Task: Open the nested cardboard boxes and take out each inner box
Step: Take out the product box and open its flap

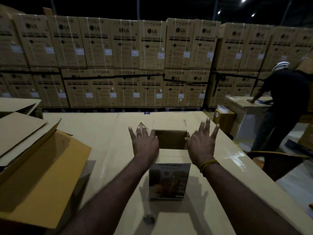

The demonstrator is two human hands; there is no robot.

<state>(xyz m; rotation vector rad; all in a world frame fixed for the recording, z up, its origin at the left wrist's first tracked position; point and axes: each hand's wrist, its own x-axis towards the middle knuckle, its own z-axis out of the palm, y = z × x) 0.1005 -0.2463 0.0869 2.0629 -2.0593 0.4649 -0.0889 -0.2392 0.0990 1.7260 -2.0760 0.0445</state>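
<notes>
Hands, left (146, 144) and right (201, 143), fingers spread wide, flanking open printed box (169, 180) between them.

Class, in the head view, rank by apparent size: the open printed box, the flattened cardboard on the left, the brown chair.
1. flattened cardboard
2. open printed box and brown chair: look alike, and the chair is farther and partly hidden, so unranked.

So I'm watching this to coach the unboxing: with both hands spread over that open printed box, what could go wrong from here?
The small printed box stands tall and narrow on the glossy table; pushing its side flaps apart with the left hand and right hand might tip or slide it. Neither hand grips the box body, so lifting anything out could drag the box along. The dim light leaves the box interior dark, so any contents are hard to judge.
</notes>
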